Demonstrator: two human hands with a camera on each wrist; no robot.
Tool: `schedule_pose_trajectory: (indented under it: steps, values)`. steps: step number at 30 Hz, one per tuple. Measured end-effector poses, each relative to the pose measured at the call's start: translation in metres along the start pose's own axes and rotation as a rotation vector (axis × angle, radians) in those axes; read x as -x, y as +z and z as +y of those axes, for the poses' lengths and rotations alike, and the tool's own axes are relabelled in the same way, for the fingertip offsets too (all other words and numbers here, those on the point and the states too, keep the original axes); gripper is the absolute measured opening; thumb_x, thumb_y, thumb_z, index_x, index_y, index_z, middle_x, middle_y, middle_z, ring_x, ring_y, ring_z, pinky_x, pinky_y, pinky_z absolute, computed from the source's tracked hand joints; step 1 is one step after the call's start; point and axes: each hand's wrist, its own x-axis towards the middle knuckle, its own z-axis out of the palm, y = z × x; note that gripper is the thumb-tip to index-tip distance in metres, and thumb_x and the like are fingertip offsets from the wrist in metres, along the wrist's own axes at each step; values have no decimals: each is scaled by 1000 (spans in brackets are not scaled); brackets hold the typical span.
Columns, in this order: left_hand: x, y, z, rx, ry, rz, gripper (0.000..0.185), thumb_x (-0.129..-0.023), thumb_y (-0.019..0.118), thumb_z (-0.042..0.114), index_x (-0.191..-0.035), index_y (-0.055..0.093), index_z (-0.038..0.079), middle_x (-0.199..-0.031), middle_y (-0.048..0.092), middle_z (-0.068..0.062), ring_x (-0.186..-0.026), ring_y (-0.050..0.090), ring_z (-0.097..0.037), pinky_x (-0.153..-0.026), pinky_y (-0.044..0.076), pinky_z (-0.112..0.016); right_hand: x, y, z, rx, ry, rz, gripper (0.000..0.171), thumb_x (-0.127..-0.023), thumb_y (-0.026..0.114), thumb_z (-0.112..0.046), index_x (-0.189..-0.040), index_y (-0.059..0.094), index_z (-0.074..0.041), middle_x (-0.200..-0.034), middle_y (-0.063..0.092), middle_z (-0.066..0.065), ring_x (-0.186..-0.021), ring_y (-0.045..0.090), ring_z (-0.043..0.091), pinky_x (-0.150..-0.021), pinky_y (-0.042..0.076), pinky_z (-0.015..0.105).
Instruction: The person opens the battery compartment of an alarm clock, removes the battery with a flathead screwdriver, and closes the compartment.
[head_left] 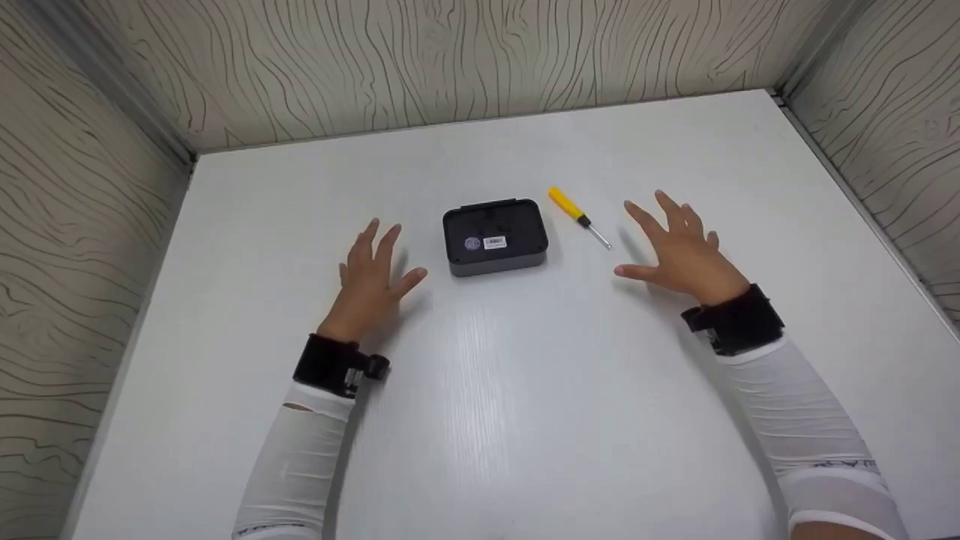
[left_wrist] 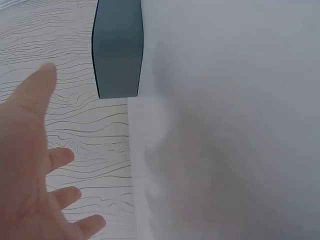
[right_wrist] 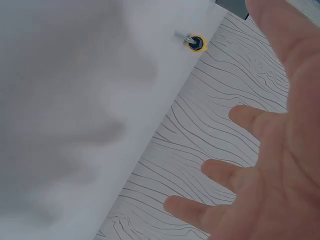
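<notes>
We start with the white surface (head_left: 525, 420), walled on three sides by panels printed with a wavy wood-grain pattern (head_left: 450, 60); everything we work with lies on it, well inside the edges.

Next in size is the black box (head_left: 495, 238), lying flat between our two hands with a small white label and a round sticker facing up. It sits just to the right of our left hand (head_left: 373, 274) and well to the left of our right hand (head_left: 682, 251). From the left wrist view we see its dark side wall (left_wrist: 118, 47) ahead of the fingers, apart from them.

Both grips are apart: the left hand's fingers are spread and straight, holding nothing, low over the surface; the right hand is likewise splayed and empty, raised a little above the surface.

Smallest is the yellow-handled screwdriver (head_left: 579, 217), lying just left of the right hand's fingertips and just beside the box's right corner, its metal tip pointing toward us. The right wrist view shows it end-on (right_wrist: 194, 42), beyond the fingers.

We judge the risks modest. The screwdriver is round and could roll if a finger brushes it. The box looks smooth-sided and could slide if gripped from one side only.
</notes>
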Motion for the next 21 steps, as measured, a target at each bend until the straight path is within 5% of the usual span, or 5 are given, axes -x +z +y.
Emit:
schedule_pose_trajectory:
  steps: [4,9,14,21]
  values:
    - [-13,11,7,284,-49,12,77,-103,48,56,-161,22,14,-166,11,-16,-152,16,-35,-120,24,-53,-12,1,-9,6,-32,82,89,-94,70,-48,-163,21,-21,-166,3,24,-147,7,54,-104,13,82]
    - [-33,27,23,561,-143,65,67,-107,39,52,-159,28,10,-162,25,-18,-148,31,-33,-118,32,-45,-26,2,-23,12,-54,152,80,-96,70,-36,-160,28,-13,-160,18,29,-140,24,55,-106,22,74]
    - [-46,36,38,668,-205,99,64,-110,28,49,-158,29,6,-164,28,-14,-151,25,-28,-121,25,-40,-41,1,-39,-37,-79,200,73,-97,69,-28,-157,33,-7,-151,32,31,-134,35,52,-105,36,66]
    - [-59,56,55,679,-207,169,61,-111,31,43,-156,31,2,-159,34,-16,-150,27,-25,-122,22,-37,-59,1,-65,-99,-186,268,65,-97,69,-23,-151,41,0,-142,43,30,-132,43,45,-107,42,54]
